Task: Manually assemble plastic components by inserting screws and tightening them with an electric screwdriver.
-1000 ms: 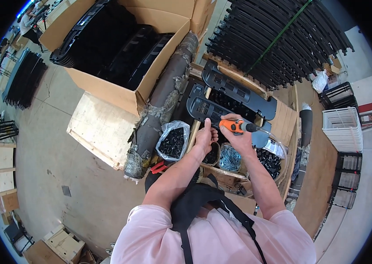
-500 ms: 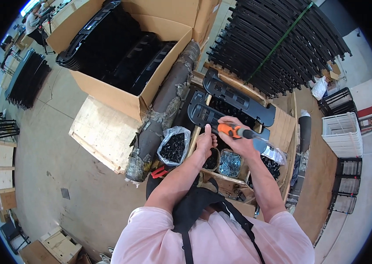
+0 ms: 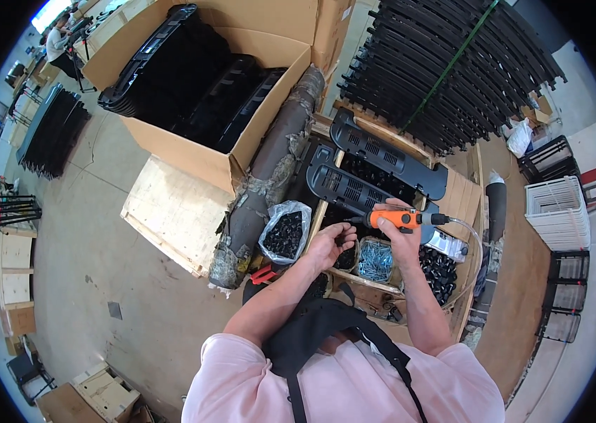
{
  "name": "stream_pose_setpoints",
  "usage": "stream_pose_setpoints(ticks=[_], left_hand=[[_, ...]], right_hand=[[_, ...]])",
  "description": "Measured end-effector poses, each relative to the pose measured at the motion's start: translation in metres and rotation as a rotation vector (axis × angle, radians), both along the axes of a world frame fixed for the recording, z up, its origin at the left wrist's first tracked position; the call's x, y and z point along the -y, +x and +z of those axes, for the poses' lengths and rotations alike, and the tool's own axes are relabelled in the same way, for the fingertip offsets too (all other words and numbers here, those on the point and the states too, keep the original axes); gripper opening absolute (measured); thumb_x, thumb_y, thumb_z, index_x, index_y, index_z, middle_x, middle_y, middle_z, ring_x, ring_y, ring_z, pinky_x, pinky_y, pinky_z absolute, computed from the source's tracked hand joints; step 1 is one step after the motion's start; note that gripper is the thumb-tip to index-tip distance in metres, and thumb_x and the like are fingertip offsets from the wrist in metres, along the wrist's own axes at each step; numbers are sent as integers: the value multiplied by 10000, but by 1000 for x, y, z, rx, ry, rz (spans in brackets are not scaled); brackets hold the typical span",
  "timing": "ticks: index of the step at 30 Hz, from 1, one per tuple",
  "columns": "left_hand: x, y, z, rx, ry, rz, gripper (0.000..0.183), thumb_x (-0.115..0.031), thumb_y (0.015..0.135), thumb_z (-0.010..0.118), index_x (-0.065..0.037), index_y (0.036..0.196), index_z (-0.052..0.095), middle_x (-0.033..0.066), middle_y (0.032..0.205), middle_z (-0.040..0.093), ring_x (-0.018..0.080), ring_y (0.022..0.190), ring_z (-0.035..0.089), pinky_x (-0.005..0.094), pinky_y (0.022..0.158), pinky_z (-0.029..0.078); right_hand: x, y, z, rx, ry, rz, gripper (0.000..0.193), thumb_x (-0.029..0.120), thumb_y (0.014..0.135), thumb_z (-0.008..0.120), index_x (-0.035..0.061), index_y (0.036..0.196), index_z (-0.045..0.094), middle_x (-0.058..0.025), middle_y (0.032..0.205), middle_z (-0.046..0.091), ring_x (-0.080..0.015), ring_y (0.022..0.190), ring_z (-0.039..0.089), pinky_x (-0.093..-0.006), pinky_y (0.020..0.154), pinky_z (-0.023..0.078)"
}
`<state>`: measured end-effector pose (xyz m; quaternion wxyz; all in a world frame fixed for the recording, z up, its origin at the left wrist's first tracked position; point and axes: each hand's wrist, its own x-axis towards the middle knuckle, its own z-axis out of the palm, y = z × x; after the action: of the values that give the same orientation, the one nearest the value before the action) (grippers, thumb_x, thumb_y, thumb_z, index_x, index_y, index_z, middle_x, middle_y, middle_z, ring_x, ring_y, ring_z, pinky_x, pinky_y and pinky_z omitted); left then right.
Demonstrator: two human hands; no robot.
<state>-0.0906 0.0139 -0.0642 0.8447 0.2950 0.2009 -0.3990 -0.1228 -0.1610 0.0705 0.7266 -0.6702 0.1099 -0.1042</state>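
In the head view, we see the right hand point(image 3: 398, 229) closed around the body of an orange power driver point(image 3: 402, 219), fingers wrapped about it. The driver lies level above the wooden bench point(image 3: 375, 285), inward from its near edge, its nose toward the bench's left edge and a clear hose point(image 3: 480, 247) curving from its rear toward the right edge.

We find the left hand point(image 3: 332, 247) just beside the driver's tip, thumb and forefinger close together, the other fingers loosely curled; we cannot tell whether they pinch some small piece or touch the tip.

Beyond the hands, we see two long black slotted panels, the nearer panel point(image 3: 346, 185) and the farther panel point(image 3: 386, 154), lying slantwise from the bench's far left corner toward its right edge. Along the near edge we see a tub of silvery screws point(image 3: 375, 262), with black clips point(image 3: 437, 273) toward the near right corner. Just outside the left edge, we see a clear plastic bag point(image 3: 301, 213) of small black parts.
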Motion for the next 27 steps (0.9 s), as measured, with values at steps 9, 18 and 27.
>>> stream_pose_setpoints(ticks=[9, 18, 27], left_hand=[[0, -7, -8, 1, -94, 36, 222, -213, 1027, 666, -45, 1168, 693, 54, 1026, 729, 171, 906, 711, 314, 795, 610], [8, -2, 0, -159, -80, 150, 190, -231, 1028, 670, -42, 1046, 673, 79, 962, 726, 185, 846, 715, 312, 798, 639], [11, 2, 9, -169, -75, 176, 172, -195, 1036, 654, -26, 1062, 666, 89, 959, 713, 199, 871, 714, 326, 820, 640]], right_hand=[[4, -13, 8, 24, -14, -17, 495, 23, 865, 760, -13, 1319, 568, -171, 1210, 714, -242, 1139, 680, -388, 1029, 543], [3, -21, 6, 16, -18, -2, 494, 16, 874, 751, -9, 1328, 558, -167, 1212, 713, -236, 1138, 681, -388, 1030, 545], [2, -18, 8, 10, -51, 0, 486, 3, 878, 740, -5, 1330, 559, -165, 1207, 717, -236, 1147, 679, -389, 1036, 543]])
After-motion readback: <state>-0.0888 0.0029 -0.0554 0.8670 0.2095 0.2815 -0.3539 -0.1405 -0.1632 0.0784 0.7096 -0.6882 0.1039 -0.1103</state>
